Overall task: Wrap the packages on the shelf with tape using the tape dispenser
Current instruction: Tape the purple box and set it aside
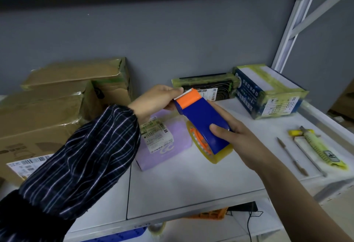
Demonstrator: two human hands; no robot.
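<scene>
A blue tape dispenser (201,119) with an orange toothed head and a yellowish tape roll (214,155) is held above the white shelf (182,180). My right hand (233,138) grips its blue body from the right. My left hand (153,101) pinches the orange cutter end at the blade. Under the dispenser lies a purple package (166,144) with a white label. At the back stand a black taped box (206,86) and a blue-and-white taped box (268,92).
Brown cardboard boxes (57,107) are stacked on the shelf's left side. A yellow-green utility knife (318,146), a thin pen-like tool (291,155) and a ruler-like strip lie at the right edge. The shelf's white upright post (287,31) rises at the right.
</scene>
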